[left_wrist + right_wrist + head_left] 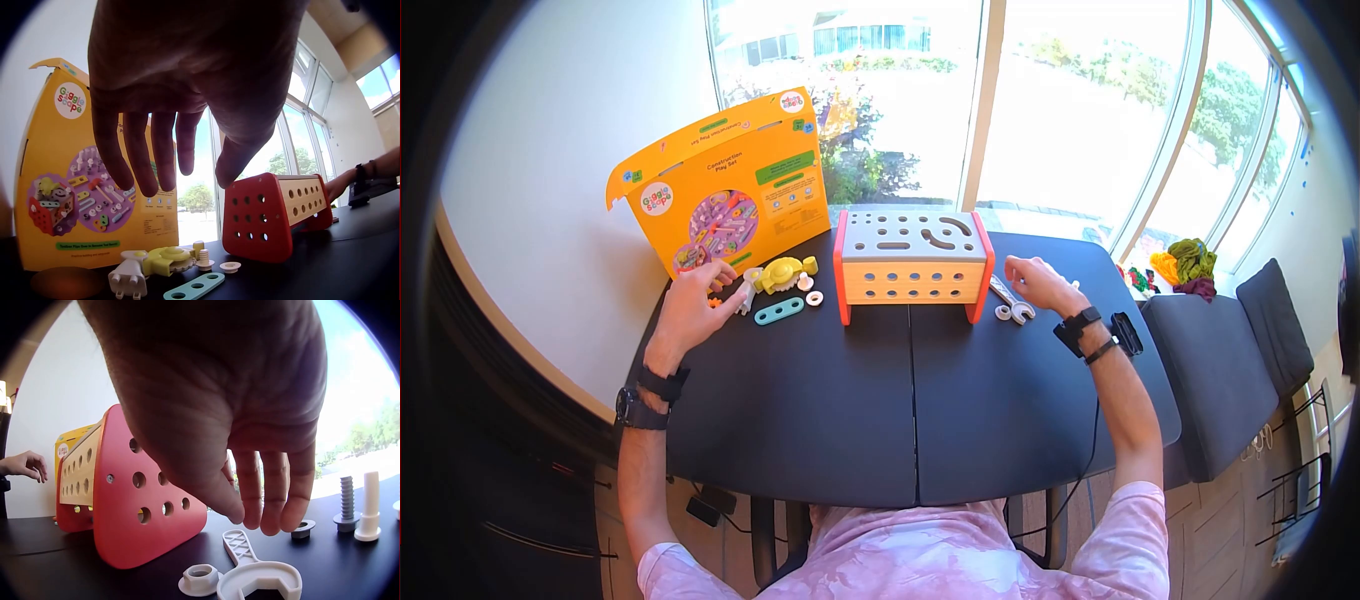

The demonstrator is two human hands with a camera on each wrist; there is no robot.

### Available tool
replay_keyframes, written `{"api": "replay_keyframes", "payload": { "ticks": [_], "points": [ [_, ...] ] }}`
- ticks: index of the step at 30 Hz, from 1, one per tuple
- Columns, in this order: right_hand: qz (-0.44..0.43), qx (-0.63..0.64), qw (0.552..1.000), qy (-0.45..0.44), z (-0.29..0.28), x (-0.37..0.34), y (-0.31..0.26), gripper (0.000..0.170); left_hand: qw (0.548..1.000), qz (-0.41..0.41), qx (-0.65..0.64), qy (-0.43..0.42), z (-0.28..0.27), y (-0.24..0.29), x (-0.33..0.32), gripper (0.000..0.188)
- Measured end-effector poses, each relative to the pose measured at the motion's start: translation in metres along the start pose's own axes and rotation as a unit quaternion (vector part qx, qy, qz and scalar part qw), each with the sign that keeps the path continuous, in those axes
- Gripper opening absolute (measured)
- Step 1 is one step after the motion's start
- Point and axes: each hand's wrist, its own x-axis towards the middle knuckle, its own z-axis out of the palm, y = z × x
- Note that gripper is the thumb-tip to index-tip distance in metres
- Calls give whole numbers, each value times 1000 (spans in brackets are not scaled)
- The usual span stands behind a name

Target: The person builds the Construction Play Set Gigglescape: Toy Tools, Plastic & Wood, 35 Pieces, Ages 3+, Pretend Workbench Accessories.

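**Left grip and right grip hang above the bench**

At left stands the yellow box. Near it, the left grip is loosely spread above the pale plug-like piece, beside the yellow piece and the teal strip. The red-sided toy bench is in the middle. At right, the right grip is relaxed, fingers slightly apart, over the wrench.

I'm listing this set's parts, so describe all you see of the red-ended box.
The box stands on holed red end panels on the table, between the left hand and right hand, neither apparently touching it. Its grey top has round holes and slots, some curved; its wood-look front shows two rows of holes.
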Motion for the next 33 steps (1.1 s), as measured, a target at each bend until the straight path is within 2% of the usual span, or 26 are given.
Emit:
{"api": "replay_keyframes", "payload": {
  "ticks": [9, 12, 18, 27, 33],
  "points": [
    [-17, 10, 999, 28, 3, -1, 5, 11, 1000, 6, -9, 5, 0, -1, -2, 35],
    [-25, 10, 999, 31, 2, -2, 6, 14, 1000, 3, -8, 5, 0, 0, -2, 35],
    [-40, 32, 998, 46, -4, -6, 0, 15, 1000, 11, -23, -5, 3, -8, 0, 19],
    [-57, 56, 996, 50, -11, -8, -6, 11, 998, 58, -11, 25, 6, -14, -1, 21],
    [-71, 51, 994, 61, -10, -8, -5, 14, 999, 34, 0, 15, 2, -8, -2, 22]
  ]
}}
